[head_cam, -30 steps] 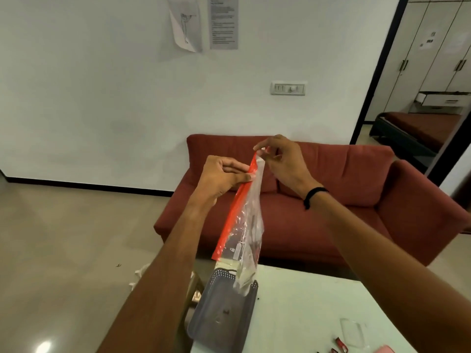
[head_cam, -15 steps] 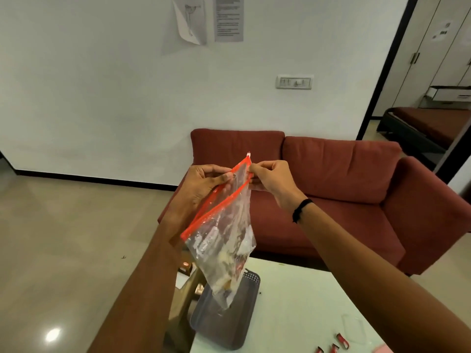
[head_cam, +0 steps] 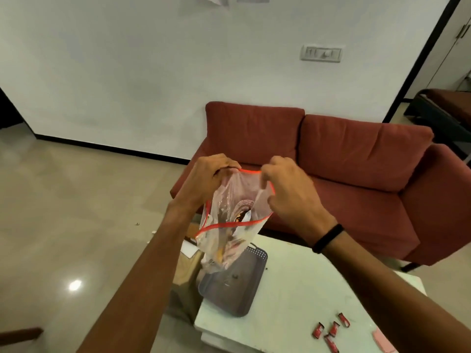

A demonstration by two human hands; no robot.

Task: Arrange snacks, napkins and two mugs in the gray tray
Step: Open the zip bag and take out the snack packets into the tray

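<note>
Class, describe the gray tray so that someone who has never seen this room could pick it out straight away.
Find the red sofa against the white wall; in front of it stands a white table. The gray tray lies at that table's left edge, below the clear bag held in both hands. It is the only dark, rimmed container there, with a perforated far wall, unlike the small red packets near the table's front.

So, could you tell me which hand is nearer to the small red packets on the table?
The right hand. It grips the zip bag's rim above the red packets' side of the table; the left hand holds the opposite rim, farther left above the gray tray.
</note>
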